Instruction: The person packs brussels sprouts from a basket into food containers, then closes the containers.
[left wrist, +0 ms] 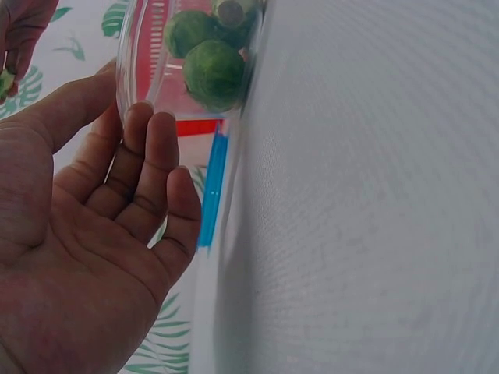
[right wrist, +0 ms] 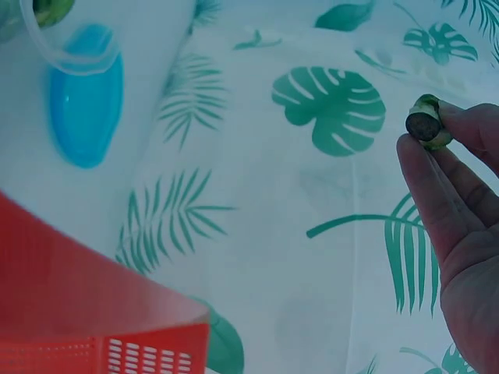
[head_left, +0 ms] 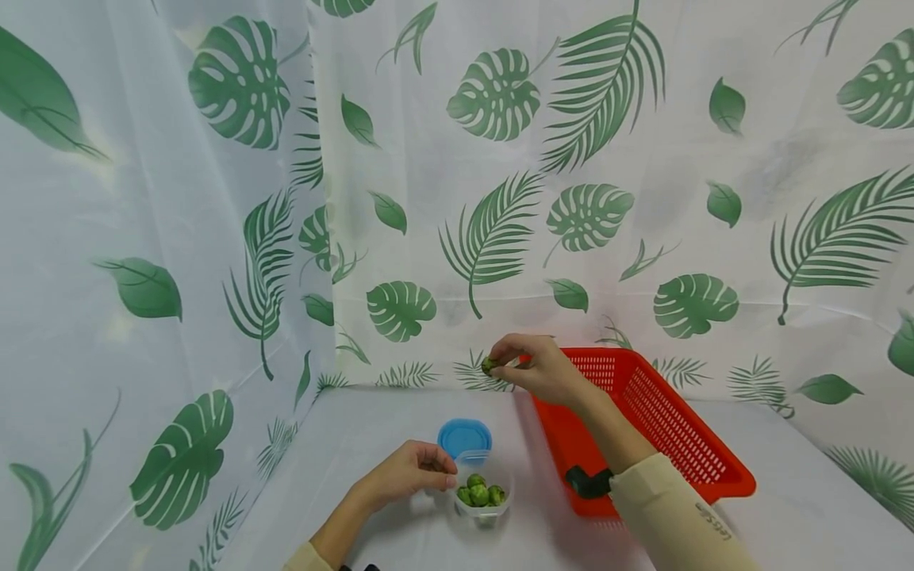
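My right hand is raised near the back wall and pinches a Brussels sprout between thumb and fingertips, its brown cut stem showing in the right wrist view. Low on the left, my left hand holds the near-left rim of a small clear plastic container, thumb and fingertips at its edge. Several green Brussels sprouts lie inside that container, seen closer as sprouts through its wall in the left wrist view. Just behind it lies a blue lid.
A large red perforated basket stands on the right, beneath my right forearm. A dark, rounded object shows by that forearm, over the basket. White table covering meets leaf-printed curtains at the back and left.
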`<state>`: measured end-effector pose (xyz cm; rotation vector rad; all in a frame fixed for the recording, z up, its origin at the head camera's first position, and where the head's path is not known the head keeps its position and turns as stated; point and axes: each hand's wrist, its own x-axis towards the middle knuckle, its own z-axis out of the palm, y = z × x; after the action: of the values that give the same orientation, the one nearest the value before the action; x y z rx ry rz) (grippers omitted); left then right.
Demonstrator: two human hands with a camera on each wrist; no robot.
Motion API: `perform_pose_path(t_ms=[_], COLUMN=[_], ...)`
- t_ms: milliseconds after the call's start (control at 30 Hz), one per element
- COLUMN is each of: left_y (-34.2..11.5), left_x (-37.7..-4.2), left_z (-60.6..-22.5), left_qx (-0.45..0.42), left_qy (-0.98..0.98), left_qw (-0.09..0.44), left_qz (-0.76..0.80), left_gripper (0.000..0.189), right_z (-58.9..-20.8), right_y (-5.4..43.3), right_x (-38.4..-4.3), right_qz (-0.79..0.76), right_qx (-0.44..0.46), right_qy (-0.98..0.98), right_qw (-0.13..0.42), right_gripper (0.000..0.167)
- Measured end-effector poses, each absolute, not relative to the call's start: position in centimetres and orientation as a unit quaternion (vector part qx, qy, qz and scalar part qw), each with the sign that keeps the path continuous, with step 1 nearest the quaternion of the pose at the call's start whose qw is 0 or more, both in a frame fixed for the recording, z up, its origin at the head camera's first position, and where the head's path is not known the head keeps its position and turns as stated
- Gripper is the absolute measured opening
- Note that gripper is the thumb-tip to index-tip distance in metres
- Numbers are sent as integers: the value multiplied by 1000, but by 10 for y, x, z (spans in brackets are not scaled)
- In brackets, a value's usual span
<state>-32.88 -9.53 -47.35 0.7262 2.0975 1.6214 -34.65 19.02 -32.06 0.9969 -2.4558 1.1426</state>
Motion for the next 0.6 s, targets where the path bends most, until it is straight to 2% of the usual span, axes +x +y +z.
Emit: perform_pose_path(t_ms=[600], left_y=[-96], left_x=[-328], left_z=[-473], left_qx=[262], left_qy=[748], left_qw=[195], left_qz=[578], left_gripper=[31], right_z=[-345], right_y=[180], right_x=[-327], right_qz=[418], right_qx=[357], right_qy=[-827], right_qw=[113], right_gripper=[20])
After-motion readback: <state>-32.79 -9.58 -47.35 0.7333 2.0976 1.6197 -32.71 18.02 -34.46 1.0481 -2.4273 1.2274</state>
